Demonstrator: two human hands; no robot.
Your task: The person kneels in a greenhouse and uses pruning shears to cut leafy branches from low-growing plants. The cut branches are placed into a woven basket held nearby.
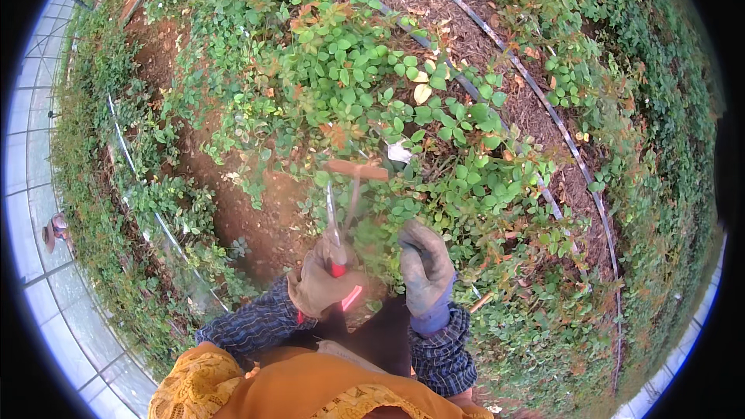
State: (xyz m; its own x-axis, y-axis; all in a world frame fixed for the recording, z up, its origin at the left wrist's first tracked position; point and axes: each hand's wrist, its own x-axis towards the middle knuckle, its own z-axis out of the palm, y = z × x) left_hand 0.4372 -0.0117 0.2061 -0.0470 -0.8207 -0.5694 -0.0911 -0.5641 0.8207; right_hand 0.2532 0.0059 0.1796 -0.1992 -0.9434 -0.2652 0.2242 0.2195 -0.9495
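Note:
My left hand [326,285], in a tan work glove, grips a pair of red-handled pruning shears [333,221]. Their metal blades point away from me. To the right, my right hand [428,267] wears a dirty grey glove and has curled fingers. Whether it pinches a stem is unclear, as the foliage [375,238] between the hands is blurred. Just beyond the blades stands a T-shaped post with a wooden crosspiece [356,170]. Leafy rose bushes [355,64] spread ahead of both hands, and a whitish scrap [399,152] lies among the leaves.
Two dark hoses [465,84] [559,113] curve along a mulched bed at right. Bare reddish soil [273,215] forms a path at left, beside another plant row with a pale line [122,134]. A person in a hat [56,233] is near the panelled wall [35,157].

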